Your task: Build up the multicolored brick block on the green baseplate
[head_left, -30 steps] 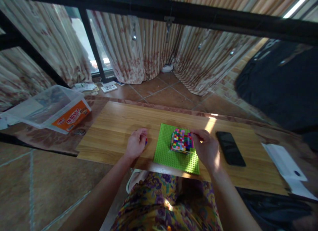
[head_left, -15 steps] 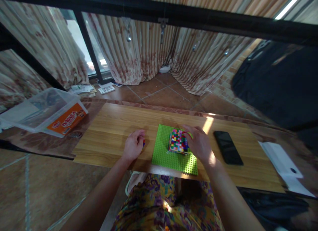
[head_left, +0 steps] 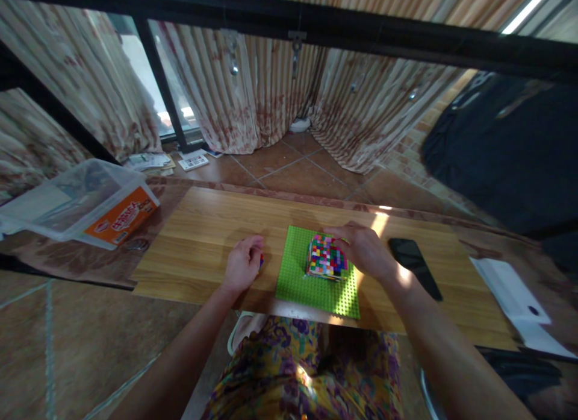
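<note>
A block built of many small coloured toy bricks point(head_left: 326, 257) stands on a green studded baseplate point(head_left: 293, 290). My right hand point(head_left: 363, 245) reaches over the block's far right corner, thumb and fingers drawn together there. Whatever lies between those fingertips is hidden. To the left of the baseplate, my left hand point(head_left: 242, 264) rests on the wooden board with curled fingers. Small red and blue toy bricks point(head_left: 261, 261) peek out at its inner side, partly covered by the hand.
A black phone point(head_left: 414, 267) lies right of my right hand. White papers or a box point(head_left: 510, 290) sit farther right. A clear plastic bin with an orange label point(head_left: 121, 218) stands at the left. The wooden board point(head_left: 194, 245) has its near edge at my lap.
My right hand has shifted slightly right and away from me, uncovering more of the block's right side; its forearm swung right. My left hand has stayed in place.
</note>
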`<state>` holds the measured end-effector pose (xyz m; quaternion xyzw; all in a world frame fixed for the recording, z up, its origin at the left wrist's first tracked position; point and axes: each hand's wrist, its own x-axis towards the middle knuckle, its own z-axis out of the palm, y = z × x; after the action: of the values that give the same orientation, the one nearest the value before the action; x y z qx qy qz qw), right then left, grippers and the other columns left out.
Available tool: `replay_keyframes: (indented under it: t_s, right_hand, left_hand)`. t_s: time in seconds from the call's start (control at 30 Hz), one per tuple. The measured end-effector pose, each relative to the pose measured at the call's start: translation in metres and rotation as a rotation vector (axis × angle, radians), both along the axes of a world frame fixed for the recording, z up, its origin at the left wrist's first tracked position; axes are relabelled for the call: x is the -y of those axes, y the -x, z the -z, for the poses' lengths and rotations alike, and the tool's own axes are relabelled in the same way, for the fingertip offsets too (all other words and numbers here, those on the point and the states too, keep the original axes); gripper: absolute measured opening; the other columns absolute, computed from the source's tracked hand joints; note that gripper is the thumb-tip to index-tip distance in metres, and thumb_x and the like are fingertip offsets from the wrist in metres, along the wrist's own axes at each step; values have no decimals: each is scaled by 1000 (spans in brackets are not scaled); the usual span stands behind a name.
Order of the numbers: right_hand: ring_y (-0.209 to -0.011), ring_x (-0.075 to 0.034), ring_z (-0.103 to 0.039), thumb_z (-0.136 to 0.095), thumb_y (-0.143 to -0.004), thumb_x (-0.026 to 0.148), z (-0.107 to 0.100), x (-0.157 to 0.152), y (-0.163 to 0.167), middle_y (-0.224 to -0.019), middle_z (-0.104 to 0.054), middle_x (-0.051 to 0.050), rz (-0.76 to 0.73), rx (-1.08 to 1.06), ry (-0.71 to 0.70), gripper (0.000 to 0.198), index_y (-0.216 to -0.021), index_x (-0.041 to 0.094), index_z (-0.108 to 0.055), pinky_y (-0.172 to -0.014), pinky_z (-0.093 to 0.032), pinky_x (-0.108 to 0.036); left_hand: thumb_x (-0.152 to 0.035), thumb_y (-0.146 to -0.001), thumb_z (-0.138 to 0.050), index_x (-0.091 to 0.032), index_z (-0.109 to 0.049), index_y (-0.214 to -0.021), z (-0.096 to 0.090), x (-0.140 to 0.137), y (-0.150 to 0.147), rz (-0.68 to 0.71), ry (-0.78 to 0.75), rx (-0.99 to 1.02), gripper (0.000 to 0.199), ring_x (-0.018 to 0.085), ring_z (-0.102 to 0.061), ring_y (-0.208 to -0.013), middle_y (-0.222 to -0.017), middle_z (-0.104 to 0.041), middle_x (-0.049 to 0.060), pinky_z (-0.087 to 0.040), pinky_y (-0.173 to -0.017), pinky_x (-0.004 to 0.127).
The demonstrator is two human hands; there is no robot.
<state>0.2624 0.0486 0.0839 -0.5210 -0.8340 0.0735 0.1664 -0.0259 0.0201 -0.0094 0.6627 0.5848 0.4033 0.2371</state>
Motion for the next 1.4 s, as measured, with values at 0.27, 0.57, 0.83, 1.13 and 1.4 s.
replay_keyframes:
  t_s: [0.27,0.57,0.83,1.13,1.4]
  right_hand:
    - [-71,-15,-61,-49,-77,11,-11,-14,7,-77,-68,-4,-102,62,103,31,-96,21,-73,-69,-45,-24]
    - [-78,-21,-63,-52,-82,17,-4,2,11,-84,-70,-7,14,64,-50,36,-116,18,-64,-76,-48,-33]
    - [-90,-21,-59,-45,-90,16,7,48,84,-93,-69,-7,-91,-104,4,26,-102,20,-68,-88,-45,-36]
    - [-95,-17,-56,-50,-90,15,37,56,140,-97,-64,-6,-164,-132,180,22,-100,20,-68,-88,-43,-28]
    - [-94,-19,-55,-52,-89,20,52,53,146,-95,-62,-6,-186,-79,180,19,-96,23,-69,-86,-44,-28]
  left_hand:
    - [-13,-82,-44,-21,-60,-104,-2,0,-1,1,-3,1,29,18,-65,-83,-91,-69,5,-53,-83,38]
    - [-15,-81,-43,-22,-60,-104,-3,1,0,-5,64,127,30,15,-65,-78,-89,-68,3,-54,-77,34]
    - [-21,-79,-44,-20,-59,-105,-8,4,2,-46,132,530,30,15,-66,-79,-92,-68,4,-54,-75,33]
    - [-32,-79,-46,-17,-56,-105,2,-3,8,-111,102,844,32,19,-68,-84,-95,-69,7,-53,-74,33]
    - [-35,-80,-48,-18,-58,-104,-3,-1,6,-103,142,827,31,17,-67,-80,-94,-68,6,-53,-71,31]
